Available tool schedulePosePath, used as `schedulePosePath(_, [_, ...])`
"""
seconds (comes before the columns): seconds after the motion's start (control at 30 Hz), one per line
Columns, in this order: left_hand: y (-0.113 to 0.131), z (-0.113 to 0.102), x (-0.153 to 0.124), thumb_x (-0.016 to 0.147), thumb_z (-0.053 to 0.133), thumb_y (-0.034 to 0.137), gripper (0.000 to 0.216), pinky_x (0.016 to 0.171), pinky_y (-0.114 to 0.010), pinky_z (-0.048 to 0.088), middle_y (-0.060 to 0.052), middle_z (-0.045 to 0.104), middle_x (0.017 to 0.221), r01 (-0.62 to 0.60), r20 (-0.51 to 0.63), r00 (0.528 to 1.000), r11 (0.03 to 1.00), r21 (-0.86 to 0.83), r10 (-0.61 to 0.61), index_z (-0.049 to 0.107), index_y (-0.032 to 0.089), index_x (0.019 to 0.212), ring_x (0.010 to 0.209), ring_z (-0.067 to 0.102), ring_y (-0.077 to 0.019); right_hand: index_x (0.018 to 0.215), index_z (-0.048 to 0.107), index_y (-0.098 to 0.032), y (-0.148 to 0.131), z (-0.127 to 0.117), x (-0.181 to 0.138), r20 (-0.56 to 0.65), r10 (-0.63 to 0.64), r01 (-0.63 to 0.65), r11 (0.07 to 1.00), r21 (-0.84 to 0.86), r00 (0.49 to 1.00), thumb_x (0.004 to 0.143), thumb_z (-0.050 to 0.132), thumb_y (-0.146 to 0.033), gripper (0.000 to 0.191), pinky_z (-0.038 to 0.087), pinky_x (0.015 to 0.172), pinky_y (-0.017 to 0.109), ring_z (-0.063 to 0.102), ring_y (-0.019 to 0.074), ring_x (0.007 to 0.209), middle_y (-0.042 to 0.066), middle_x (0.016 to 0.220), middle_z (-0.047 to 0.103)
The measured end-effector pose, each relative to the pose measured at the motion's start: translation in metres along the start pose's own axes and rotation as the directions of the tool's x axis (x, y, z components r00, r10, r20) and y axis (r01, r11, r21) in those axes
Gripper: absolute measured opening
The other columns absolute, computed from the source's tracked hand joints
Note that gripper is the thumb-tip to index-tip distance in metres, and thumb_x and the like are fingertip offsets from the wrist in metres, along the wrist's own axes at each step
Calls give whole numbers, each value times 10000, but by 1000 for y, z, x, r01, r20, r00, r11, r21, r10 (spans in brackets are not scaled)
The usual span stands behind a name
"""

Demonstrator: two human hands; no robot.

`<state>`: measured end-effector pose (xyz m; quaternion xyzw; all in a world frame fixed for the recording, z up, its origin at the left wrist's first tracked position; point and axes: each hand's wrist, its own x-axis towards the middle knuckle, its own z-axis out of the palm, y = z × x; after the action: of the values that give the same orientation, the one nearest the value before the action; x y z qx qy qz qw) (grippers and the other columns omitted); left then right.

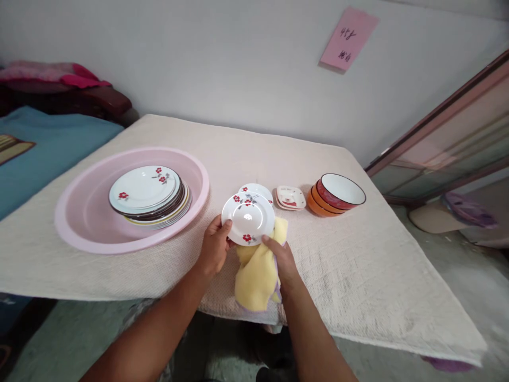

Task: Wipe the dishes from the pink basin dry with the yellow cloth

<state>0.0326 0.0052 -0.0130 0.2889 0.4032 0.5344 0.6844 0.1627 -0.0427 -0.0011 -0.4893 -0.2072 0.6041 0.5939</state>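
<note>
A small white plate with red flowers is held above the table near its front edge. My left hand grips the plate's left rim, fingers closed on it. My right hand is closed on a yellow cloth that hangs under the plate's right side, with its thumb on the rim. Just behind lies another small flowered plate on the table.
A pink basin at the left holds a stack of larger flowered plates. To the right stand small square dishes and stacked orange and red bowls. The table has a cream cloth; a glass door leans at right.
</note>
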Motion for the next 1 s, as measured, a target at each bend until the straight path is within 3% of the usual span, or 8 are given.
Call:
schedulePosePath(0.17, [-4, -2, -2, 745, 642, 365, 384, 687, -271, 506, -65, 638, 1069, -57, -26, 998, 997, 50, 58, 583, 182, 1077, 863, 617, -175, 1077, 607, -145, -3, -23, 13, -120, 54, -45, 996, 73, 991, 707, 661, -411, 459, 558, 668, 384, 694, 272, 769, 94, 903, 730])
schedulePosePath(0.27, [-4, -4, -2, 754, 631, 377, 380, 648, -253, 498, -62, 643, 1038, -64, 1, 998, 992, 106, 64, 577, 185, 1078, 823, 614, -169, 1078, 611, -126, -2, -29, 16, -133, 56, -49, 997, 52, 990, 745, 608, -475, 483, 558, 626, 375, 693, 271, 763, 112, 905, 728])
schedulePosePath(0.4, [-3, -6, -3, 768, 605, 403, 385, 568, -226, 469, -50, 655, 932, -61, 82, 996, 969, 238, 42, 585, 186, 1086, 716, 592, -151, 1006, 651, -157, -11, -28, 14, -210, 3, -17, 997, -69, 978, 718, 647, -435, 400, 553, 594, 342, 687, 251, 706, 80, 861, 734])
schedulePosePath(0.57, [-8, -8, -5, 800, 569, 392, 291, 580, -236, 457, -25, 637, 838, -77, 89, 995, 923, 377, 47, 619, 198, 1011, 704, 570, -155, 929, 666, -173, -24, -42, 18, -371, -125, 56, 980, -192, 920, 708, 643, -407, 322, 530, 565, 319, 668, 236, 686, 44, 805, 729])
schedulePosePath(0.7, [-10, -3, -9, 781, 595, 335, 291, 708, -269, 464, -51, 662, 933, -160, 136, 984, 904, 395, 115, 647, 191, 1029, 817, 588, -189, 963, 662, -175, -12, -53, 28, -346, -291, 164, 921, -353, 892, 708, 645, -401, 341, 493, 571, 300, 635, 213, 684, 34, 825, 717])
schedulePosePath(0.83, [-7, 5, -15, 789, 574, 267, 375, 852, -303, 435, -82, 643, 1110, -250, 217, 961, 869, 426, 170, 617, 188, 1153, 990, 578, -227, 938, 659, -169, -1, -47, 37, -285, -488, 261, 776, -574, 825, 703, 642, -376, 313, 457, 623, 295, 594, 197, 705, 28, 814, 693])
schedulePosePath(1.0, [-10, 8, -22, 803, 538, 202, 421, 900, -307, 416, -63, 637, 1146, -297, 325, 933, 836, 461, 153, 573, 225, 1222, 1033, 576, -218, 1062, 608, -202, -1, -28, 36, -87, -527, 355, 676, -646, 845, 762, 591, -342, 331, 444, 711, 299, 587, 197, 808, 22, 913, 667])
